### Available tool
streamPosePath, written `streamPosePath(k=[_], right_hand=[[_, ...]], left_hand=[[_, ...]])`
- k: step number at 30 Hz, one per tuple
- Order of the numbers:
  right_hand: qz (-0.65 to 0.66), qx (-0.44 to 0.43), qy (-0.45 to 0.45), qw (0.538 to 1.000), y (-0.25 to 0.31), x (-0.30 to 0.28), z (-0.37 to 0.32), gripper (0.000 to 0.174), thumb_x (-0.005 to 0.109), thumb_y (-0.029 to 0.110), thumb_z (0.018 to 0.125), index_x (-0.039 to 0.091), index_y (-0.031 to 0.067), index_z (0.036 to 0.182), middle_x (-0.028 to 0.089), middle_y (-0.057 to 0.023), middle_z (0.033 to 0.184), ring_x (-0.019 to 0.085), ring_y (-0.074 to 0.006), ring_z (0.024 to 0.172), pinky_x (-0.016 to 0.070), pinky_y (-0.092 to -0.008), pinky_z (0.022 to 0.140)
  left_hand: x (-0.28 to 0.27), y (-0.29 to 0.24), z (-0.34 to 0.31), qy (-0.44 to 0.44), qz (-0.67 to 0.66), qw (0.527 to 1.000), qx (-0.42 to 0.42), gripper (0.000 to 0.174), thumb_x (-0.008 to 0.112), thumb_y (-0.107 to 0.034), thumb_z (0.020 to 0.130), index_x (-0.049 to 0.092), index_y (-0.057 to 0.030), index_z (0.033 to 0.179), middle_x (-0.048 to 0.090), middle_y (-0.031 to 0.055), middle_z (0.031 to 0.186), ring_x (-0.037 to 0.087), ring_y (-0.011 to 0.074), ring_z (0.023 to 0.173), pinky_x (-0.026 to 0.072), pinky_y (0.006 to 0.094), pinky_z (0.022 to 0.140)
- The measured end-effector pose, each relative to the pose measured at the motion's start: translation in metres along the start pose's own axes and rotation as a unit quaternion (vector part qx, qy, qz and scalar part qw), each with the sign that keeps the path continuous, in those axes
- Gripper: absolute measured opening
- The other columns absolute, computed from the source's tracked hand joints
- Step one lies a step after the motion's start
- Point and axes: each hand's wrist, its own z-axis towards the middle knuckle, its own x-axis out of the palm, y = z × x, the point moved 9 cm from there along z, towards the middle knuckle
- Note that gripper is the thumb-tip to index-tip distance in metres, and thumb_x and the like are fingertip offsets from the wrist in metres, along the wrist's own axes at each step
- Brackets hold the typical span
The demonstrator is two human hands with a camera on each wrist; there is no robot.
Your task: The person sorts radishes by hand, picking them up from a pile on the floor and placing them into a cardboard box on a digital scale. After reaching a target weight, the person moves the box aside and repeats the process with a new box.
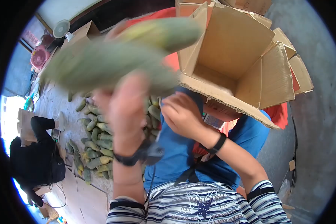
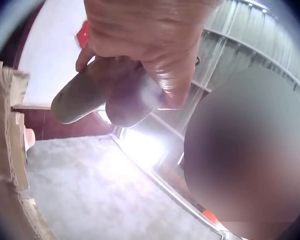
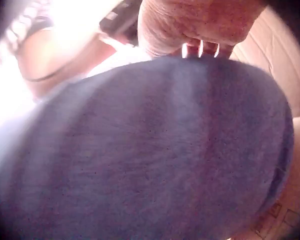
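Note:
Blurred in the head view, my left hand [image 1: 128, 100] grips two large green gourd-like vegetables, one [image 1: 100, 65] in front of the other, yellow-patched one [image 1: 168, 33]. They are held up left of a cardboard box's opening. In the left wrist view, the fingers and thumb of the left hand [image 2: 145, 30] close round the ends of both vegetables [image 2: 77, 100]. My right hand [image 1: 183, 114] rests on the blue-trousered knee [image 1: 168, 143], fingers loosely bent and holding nothing visible. The right wrist view shows that hand [image 3: 200, 22] behind the knee [image 3: 160, 150], its fingertips hidden.
The open cardboard box [image 1: 231, 37] stands ahead on the right, above a scale [image 1: 214, 121], with more boxes beyond it. A pile of green vegetables [image 1: 100, 142] covers floor at the left. A person in black [image 1: 37, 164] is at the far left, near a pink fan [image 1: 40, 57].

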Motion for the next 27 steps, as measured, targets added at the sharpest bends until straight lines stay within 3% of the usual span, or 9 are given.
streamPosePath(k=[1, 3, 5, 7, 9, 15, 17, 22, 27], right_hand=[[0.010, -0.013, 0.016, 1.000, 0.016, -0.011, -0.009, 0.012, 0.064, 0.012, 0.074, 0.057, 0.0036, 0.079, 0.061, -0.0139, 0.092, 0.061, -0.0290, 0.087, 0.0521, -0.0398, 0.076], [0.025, -0.044, 0.056, 0.997, 0.051, -0.052, -0.025, 0.013, 0.067, 0.009, 0.069, 0.061, 0.0049, 0.080, 0.064, -0.0142, 0.099, 0.062, -0.0289, 0.094, 0.0521, -0.0408, 0.083], [-0.090, -0.037, 0.002, 0.995, 0.064, -0.108, -0.036, 0.019, 0.070, 0.009, 0.067, 0.063, 0.0054, 0.084, 0.063, -0.0121, 0.099, 0.063, -0.0288, 0.090, 0.0502, -0.0438, 0.086], [-0.159, 0.068, 0.029, 0.985, 0.038, -0.149, -0.041, 0.046, 0.071, 0.016, 0.077, 0.055, 0.0036, 0.118, 0.056, -0.0163, 0.119, 0.058, -0.0348, 0.103, 0.0411, -0.0483, 0.095], [-0.294, 0.147, 0.069, 0.942, 0.014, -0.165, -0.035, 0.054, 0.071, 0.021, 0.080, 0.050, 0.0027, 0.127, 0.056, -0.0175, 0.119, 0.057, -0.0362, 0.101, 0.0411, -0.0454, 0.091], [-0.292, 0.184, 0.210, 0.915, -0.023, -0.147, -0.062, 0.038, 0.069, 0.010, 0.073, 0.062, 0.0015, 0.109, 0.064, -0.0128, 0.095, 0.060, -0.0298, 0.087, 0.0482, -0.0386, 0.075], [-0.316, 0.129, 0.170, 0.924, -0.013, -0.146, -0.049, 0.032, 0.068, 0.006, 0.069, 0.064, 0.0015, 0.101, 0.064, -0.0109, 0.091, 0.061, -0.0283, 0.080, 0.0488, -0.0370, 0.067], [-0.296, 0.156, 0.150, 0.931, -0.022, -0.161, -0.044, 0.031, 0.069, 0.000, 0.067, 0.065, 0.0004, 0.098, 0.063, -0.0110, 0.084, 0.061, -0.0269, 0.078, 0.0486, -0.0361, 0.067], [-0.312, 0.167, 0.149, 0.923, -0.029, -0.165, -0.047, 0.031, 0.069, -0.001, 0.066, 0.065, 0.0007, 0.097, 0.063, -0.0106, 0.084, 0.061, -0.0266, 0.077, 0.0486, -0.0356, 0.068]], left_hand=[[0.019, 0.014, 0.006, 0.012, 0.051, 0.997, -0.049, 0.063, 0.075, -0.012, 0.073, 0.045, 0.0016, 0.127, 0.058, 0.0138, 0.119, 0.060, 0.0177, 0.100, 0.0553, 0.0338, 0.074], [0.061, 0.028, 0.014, 0.127, 0.041, 0.990, 0.053, 0.050, 0.076, -0.008, 0.072, 0.050, -0.0008, 0.115, 0.062, 0.0064, 0.101, 0.060, 0.0120, 0.089, 0.0505, 0.0291, 0.075], [0.082, 0.048, 0.013, 0.152, 0.033, 0.984, 0.085, 0.052, 0.077, -0.014, 0.068, 0.048, 0.0006, 0.109, 0.055, 0.0117, 0.098, 0.055, 0.0215, 0.095, 0.0441, 0.0352, 0.085], [0.090, 0.048, 0.005, 0.146, 0.181, 0.952, 0.198, 0.053, 0.077, -0.021, 0.058, 0.050, 0.0018, 0.097, 0.050, 0.0195, 0.096, 0.049, 0.0357, 0.095, 0.0423, 0.0433, 0.083], [0.103, 0.068, -0.006, 0.202, 0.299, 0.919, 0.160, 0.055, 0.078, -0.023, 0.062, 0.050, 0.0023, 0.101, 0.049, 0.0215, 0.103, 0.049, 0.0377, 0.102, 0.0429, 0.0419, 0.089], [0.104, 0.114, -0.037, 0.240, 0.449, 0.860, 0.046, 0.052, 0.076, -0.028, 0.067, 0.052, 0.0004, 0.104, 0.049, 0.0213, 0.112, 0.046, 0.0392, 0.112, 0.0384, 0.0470, 0.097], [0.091, 0.067, -0.042, 0.122, 0.453, 0.856, 0.215, 0.049, 0.072, -0.025, 0.072, 0.052, -0.0008, 0.109, 0.047, 0.0234, 0.120, 0.043, 0.0408, 0.118, 0.0359, 0.0485, 0.100], [0.026, 0.022, -0.054, 0.144, 0.455, 0.858, 0.190, 0.041, 0.071, -0.016, 0.073, 0.059, -0.0054, 0.110, 0.054, 0.0161, 0.121, 0.052, 0.0356, 0.111, 0.0398, 0.0453, 0.095], [-0.085, 0.050, -0.099, 0.140, 0.577, 0.805, -0.004, 0.032, 0.067, -0.008, 0.078, 0.059, -0.0018, 0.108, 0.059, 0.0162, 0.112, 0.057, 0.0326, 0.105, 0.0438, 0.0371, 0.091]])
